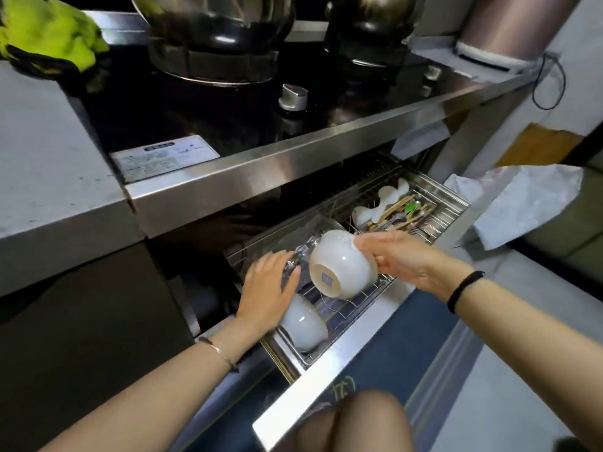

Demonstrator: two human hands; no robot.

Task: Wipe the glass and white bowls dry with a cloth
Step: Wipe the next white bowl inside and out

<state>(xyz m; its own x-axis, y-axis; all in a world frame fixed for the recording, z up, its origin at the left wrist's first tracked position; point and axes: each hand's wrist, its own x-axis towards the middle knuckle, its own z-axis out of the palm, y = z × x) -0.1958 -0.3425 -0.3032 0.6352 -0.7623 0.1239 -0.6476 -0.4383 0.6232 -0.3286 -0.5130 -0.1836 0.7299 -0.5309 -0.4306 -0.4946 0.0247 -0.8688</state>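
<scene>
Gathering bowls, seemingly: right hand point(401, 262) gripped a white bowl point(342, 265); left hand point(270, 288) lay flat on the glass bowl point(301, 256); next, probably, fetching the green cloth point(49, 34).

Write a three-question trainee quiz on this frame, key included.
1. True or false: the right hand holds the tilted white bowl, base toward the camera.
2. Where is the second white bowl? A) on the floor B) in the drawer rack, near the left hand C) in the right hand
3. Fill in: the yellow-green cloth lies on the ___, in neither hand.
Key: 1 true; 2 B; 3 counter.
</scene>
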